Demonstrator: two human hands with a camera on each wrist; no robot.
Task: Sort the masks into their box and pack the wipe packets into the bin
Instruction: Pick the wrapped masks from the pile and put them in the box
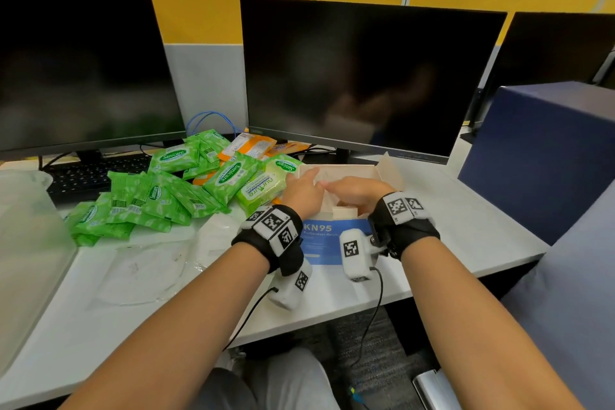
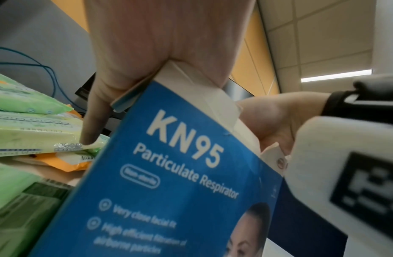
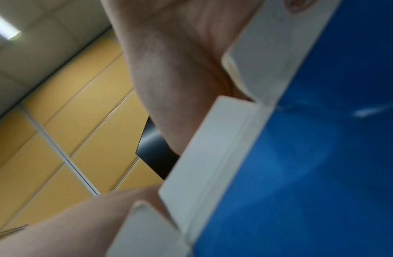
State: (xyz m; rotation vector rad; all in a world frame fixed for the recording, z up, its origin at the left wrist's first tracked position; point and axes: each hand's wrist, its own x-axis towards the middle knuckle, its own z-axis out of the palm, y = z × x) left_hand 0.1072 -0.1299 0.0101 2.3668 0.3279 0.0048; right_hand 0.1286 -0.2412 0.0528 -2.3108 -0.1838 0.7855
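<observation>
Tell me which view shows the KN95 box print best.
Left wrist: the KN95 box fills the frame, its blue front readable ("KN95 Particulate Respirator"), with the left hand at its top edge. The head view shows only a strip of the print between the wrists. The right wrist view shows blurred blue panel and white flaps, no text.

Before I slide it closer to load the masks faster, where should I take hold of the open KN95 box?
Probably by its two short side walls, one hand from each side. The KN95 box lies flat with its top open, and both hands, left hand and right hand, are already at the opening. The thin flaps would likely bend; the wipe packets crowd its left wall.
</observation>
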